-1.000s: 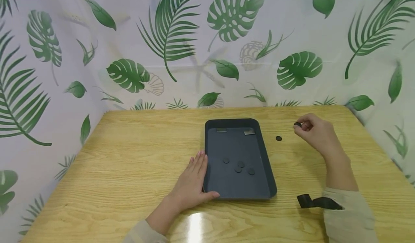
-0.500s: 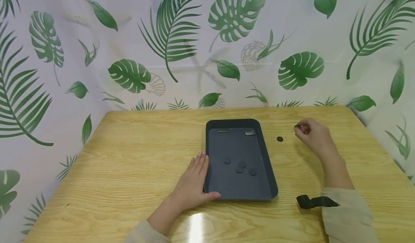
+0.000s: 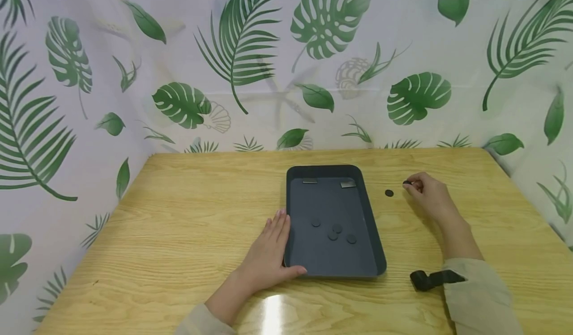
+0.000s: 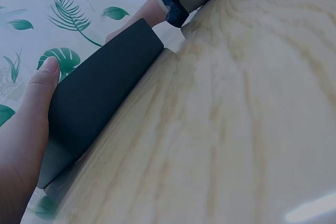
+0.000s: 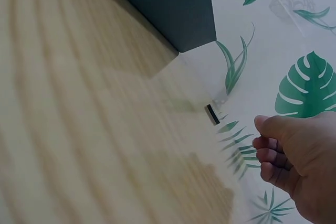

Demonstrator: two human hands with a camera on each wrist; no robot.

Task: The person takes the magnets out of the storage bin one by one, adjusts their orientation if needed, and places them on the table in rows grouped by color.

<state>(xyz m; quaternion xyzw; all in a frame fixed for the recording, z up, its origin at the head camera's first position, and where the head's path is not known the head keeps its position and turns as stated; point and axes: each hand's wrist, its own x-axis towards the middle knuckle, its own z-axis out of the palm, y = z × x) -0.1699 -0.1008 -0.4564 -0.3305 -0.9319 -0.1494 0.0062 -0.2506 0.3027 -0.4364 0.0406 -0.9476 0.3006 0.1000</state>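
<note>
A dark grey rectangular tray [image 3: 332,258] lies on the wooden table, and several dark round discs [image 3: 333,235] rest on its floor. My left hand [image 3: 265,254] lies along the tray's left wall with straight fingers, its thumb at the near edge. In the left wrist view, the thumb [image 4: 41,90] shows against the tray's dark outer wall [image 4: 100,98]. My right hand [image 3: 430,198] pinches a small black disc [image 3: 407,182] between thumb and fingers, right of the tray. A second black disc [image 3: 389,193] lies flat on the table between tray and right hand. In the right wrist view, the hand [image 5: 302,158] hides the pinched disc.
Two small shiny rectangular pieces, one at the left [image 3: 310,181] and one at the right [image 3: 347,185], lie at the tray's far end. A black strap [image 3: 438,278] hangs off the right sleeve. A leaf-patterned cloth [image 3: 264,101] stands behind the wooden table [image 3: 188,210].
My right hand has come down a little and nearer the loose disc on the table, still pinching its own disc. The left hand stays against the tray; the whole view has shifted slightly.
</note>
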